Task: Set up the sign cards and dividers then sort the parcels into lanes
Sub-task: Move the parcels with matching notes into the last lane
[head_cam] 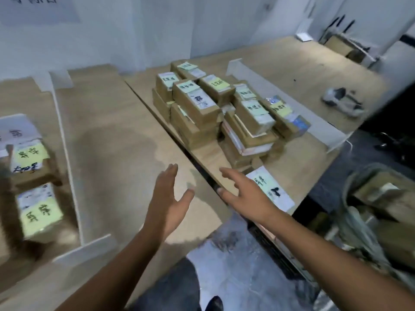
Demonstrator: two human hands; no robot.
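Head view: my left hand [167,198] and right hand [244,194] hover open, fingers straight, holding nothing. Parcel pile [224,108] sits beyond, between dividers [67,153].

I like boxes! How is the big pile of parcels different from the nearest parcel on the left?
The pile is many parcels stacked in layers; the nearest left parcel lies unstacked. The pile sits right of the table gap; that parcel sits left of the white divider. Both show yellow notes.
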